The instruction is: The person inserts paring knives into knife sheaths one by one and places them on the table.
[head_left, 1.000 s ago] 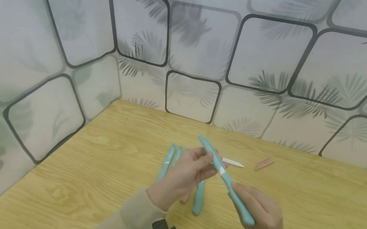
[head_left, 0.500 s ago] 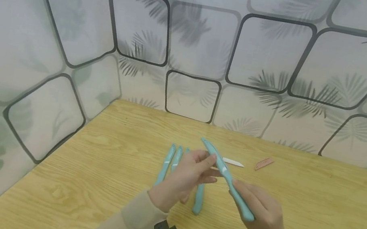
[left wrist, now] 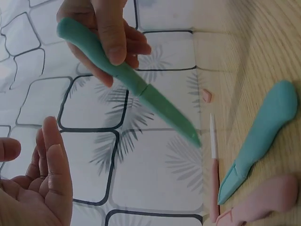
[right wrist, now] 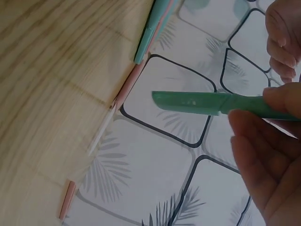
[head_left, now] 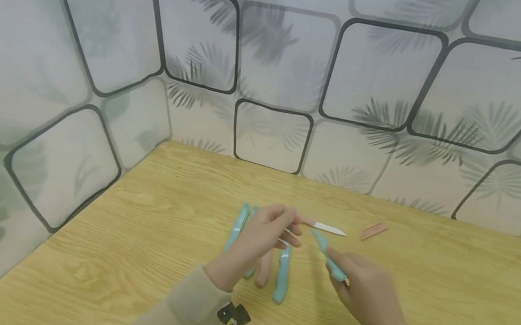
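My right hand [head_left: 364,288] grips a teal knife by its handle, thumb along it; a teal sheath [right wrist: 186,101] covers the blade. In the left wrist view this knife [left wrist: 167,115] slants tip down toward the table side. My left hand [head_left: 269,231] hovers just left of it over a row of knives, its fingers loosely extended around nothing; the left wrist view shows the thumb apart from the fingers [left wrist: 54,169]. Beneath and beside that hand lie a teal knife [head_left: 281,282] and a pink knife [head_left: 263,270], the latter partly hidden by the hand.
Another teal knife [head_left: 237,225] lies left of the left hand, with one more partly covered beside it. Behind the hands rests a pink-handled knife with a bare white blade [head_left: 329,229]. A loose pink sheath [head_left: 375,231] lies farther right. Patterned walls [head_left: 270,135] border the wooden table [head_left: 119,254].
My left hand has let go of the teal knife's sheathed end and moved slightly left. My right hand has lowered the knife and shifted it away from the left hand.
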Available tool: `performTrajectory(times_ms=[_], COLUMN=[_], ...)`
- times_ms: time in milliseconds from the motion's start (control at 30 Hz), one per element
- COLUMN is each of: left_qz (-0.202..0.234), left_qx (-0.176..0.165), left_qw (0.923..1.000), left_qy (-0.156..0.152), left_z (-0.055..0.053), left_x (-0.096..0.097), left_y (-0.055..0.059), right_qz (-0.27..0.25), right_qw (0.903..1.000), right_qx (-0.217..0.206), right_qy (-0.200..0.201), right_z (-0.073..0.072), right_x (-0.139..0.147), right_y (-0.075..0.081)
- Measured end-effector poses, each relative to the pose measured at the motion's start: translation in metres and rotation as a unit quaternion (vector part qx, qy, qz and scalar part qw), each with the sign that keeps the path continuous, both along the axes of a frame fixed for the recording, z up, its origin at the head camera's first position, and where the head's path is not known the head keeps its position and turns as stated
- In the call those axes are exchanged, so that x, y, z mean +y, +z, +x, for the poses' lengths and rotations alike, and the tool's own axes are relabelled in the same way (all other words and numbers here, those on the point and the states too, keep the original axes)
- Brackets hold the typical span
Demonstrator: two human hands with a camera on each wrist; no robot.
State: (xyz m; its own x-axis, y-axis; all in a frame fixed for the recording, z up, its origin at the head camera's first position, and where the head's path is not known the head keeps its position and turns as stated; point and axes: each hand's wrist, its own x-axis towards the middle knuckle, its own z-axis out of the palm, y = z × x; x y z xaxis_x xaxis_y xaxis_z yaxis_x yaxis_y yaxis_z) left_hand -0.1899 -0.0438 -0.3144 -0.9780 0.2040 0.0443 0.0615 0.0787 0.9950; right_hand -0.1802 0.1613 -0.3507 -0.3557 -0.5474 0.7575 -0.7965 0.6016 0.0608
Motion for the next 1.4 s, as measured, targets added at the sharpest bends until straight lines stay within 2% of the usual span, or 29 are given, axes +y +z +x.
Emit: performTrajectory(times_ms=[167,233,433,600,700,833,967,1033,1133,1233,1400], left_qz=[-0.071,-0.087,-0.112,-0.119,-0.121,-0.122,-0.123,-0.122,-0.117,-0.112,-0.12], left_qx=[0.041,0.053,0.065,0.062,0.058,0.06,0.064,0.067,0.07,0.072,0.071], left_qw=[0.9965,0.9946,0.9911,0.9901,0.9901,0.99,0.9894,0.9891,0.9895,0.99,0.9893], left_qy=[-0.013,-0.017,-0.03,-0.04,-0.04,-0.039,-0.044,-0.046,-0.048,-0.047,-0.043], left_z=[-0.001,-0.002,-0.002,-0.002,-0.002,-0.002,-0.002,-0.002,-0.002,-0.002,-0.002], left_x=[-0.001,-0.002,-0.002,0.0,0.0,0.0,-0.001,-0.002,-0.002,-0.001,-0.002], left_y=[0.0,0.0,0.0,0.001,0.001,0.001,0.001,0.002,0.002,0.001,0.0], right_qz=[0.046,0.059,0.088,0.128,0.194,0.285,0.324,0.332,0.331,0.328,0.335], right_qw=[0.9963,0.9941,0.9882,0.9807,0.9654,0.9345,0.9142,0.9077,0.9028,0.9019,0.9054], right_qx=[-0.071,-0.09,-0.119,-0.144,-0.169,-0.2,-0.228,-0.244,-0.265,-0.273,-0.256], right_qy=[-0.013,-0.02,-0.041,-0.031,-0.043,-0.072,-0.083,-0.08,-0.071,-0.067,-0.053], right_z=[-0.001,0.0,0.003,0.003,0.003,0.003,0.005,0.005,0.005,0.003,0.002], right_x=[0.0,-0.001,-0.006,-0.01,-0.015,-0.024,-0.032,-0.036,-0.039,-0.041,-0.04], right_y=[-0.005,-0.007,-0.009,-0.012,-0.011,-0.008,-0.008,-0.01,-0.012,-0.015,-0.018])
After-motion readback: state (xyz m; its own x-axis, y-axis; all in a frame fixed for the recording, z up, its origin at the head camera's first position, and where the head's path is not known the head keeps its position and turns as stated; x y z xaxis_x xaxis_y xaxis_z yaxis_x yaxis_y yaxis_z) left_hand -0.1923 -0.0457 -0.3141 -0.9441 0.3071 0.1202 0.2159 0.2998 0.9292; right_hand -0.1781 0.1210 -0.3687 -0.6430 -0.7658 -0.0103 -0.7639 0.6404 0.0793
